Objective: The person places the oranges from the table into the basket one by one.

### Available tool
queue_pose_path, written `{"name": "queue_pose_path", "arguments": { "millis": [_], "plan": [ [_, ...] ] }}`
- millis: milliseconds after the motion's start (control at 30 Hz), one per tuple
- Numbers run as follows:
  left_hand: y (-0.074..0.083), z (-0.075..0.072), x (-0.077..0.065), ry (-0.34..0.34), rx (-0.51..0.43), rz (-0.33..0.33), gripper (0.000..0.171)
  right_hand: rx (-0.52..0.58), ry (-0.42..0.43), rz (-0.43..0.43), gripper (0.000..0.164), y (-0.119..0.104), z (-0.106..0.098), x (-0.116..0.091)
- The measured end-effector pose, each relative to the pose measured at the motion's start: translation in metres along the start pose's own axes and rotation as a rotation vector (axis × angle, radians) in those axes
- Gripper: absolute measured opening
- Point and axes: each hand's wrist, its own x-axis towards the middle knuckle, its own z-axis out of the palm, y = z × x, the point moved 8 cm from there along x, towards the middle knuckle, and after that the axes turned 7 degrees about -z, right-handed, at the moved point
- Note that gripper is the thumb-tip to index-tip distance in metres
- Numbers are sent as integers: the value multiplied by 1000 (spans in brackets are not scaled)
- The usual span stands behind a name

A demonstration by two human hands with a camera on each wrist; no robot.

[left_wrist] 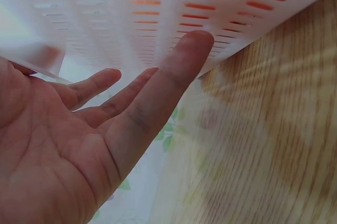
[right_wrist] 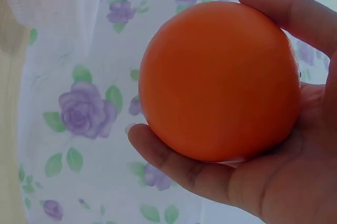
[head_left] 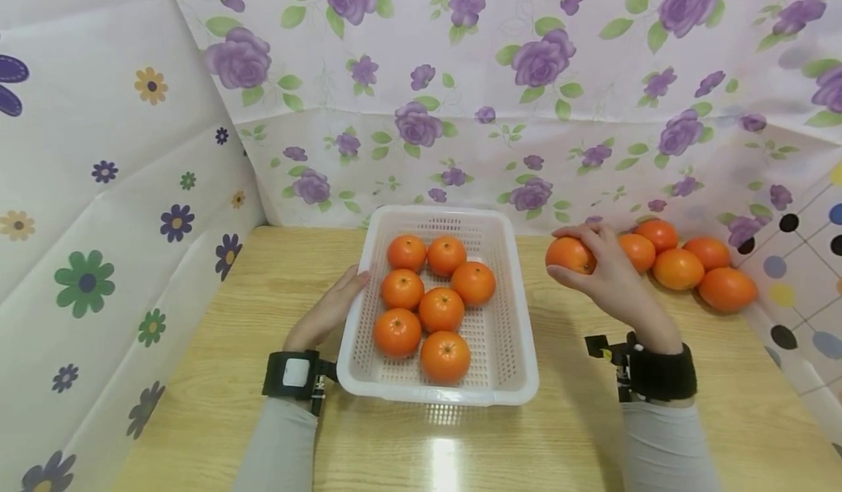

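Observation:
My right hand (head_left: 608, 276) holds an orange (head_left: 569, 255) above the table, to the right of the white plastic basket (head_left: 526, 331). In the right wrist view the fingers and thumb curve round the orange (right_wrist: 218, 82) from opposite sides. My left hand (head_left: 329, 309) rests against the basket's left side, its tips near the rim. Seen from the left wrist, the fingers of the left hand (left_wrist: 121, 124) are extended and touch or nearly touch the slotted wall (left_wrist: 174, 3); part of that hand is hidden behind the rim. Several oranges (head_left: 441, 309) sit inside the basket.
Several more oranges (head_left: 678, 269) lie grouped at the table's back right, one partly hidden by my right hand. Floral sheets (head_left: 421, 123) hang behind the wooden table (head_left: 217, 375) and at both sides.

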Motion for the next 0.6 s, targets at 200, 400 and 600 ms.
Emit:
{"name": "queue_pose_path", "arguments": {
  "millis": [200, 400, 600],
  "plan": [
    [-1, 1, 0, 6, 15, -3, 65, 35, -113, -91, 58, -23, 10, 8],
    [2, -1, 1, 12, 26, 11, 65, 57, -334, -220, 51, -55, 46, 18],
    [2, -1, 0, 3, 27, 12, 65, 115, -555, -265, 43, -77, 84, 20]
  ]
}}
